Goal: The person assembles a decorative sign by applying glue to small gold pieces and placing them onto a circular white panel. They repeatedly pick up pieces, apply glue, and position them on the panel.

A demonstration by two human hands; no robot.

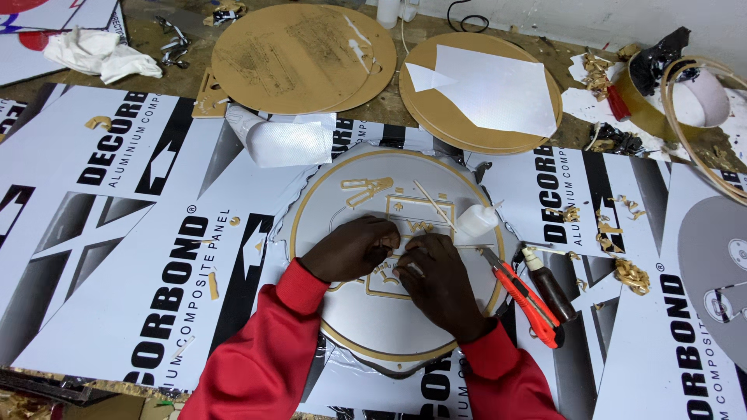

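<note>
1. Two hands are working on the round silver disc (366,311), which is lying flat on the printed panels (117,233).
2. Left hand (350,247) and right hand (437,280) are pinching a small gold cut-out piece (397,267), fingertips closed on it.
3. Red utility knife (525,299) and dark glue bottle (548,286) are lying just right of the disc.
</note>
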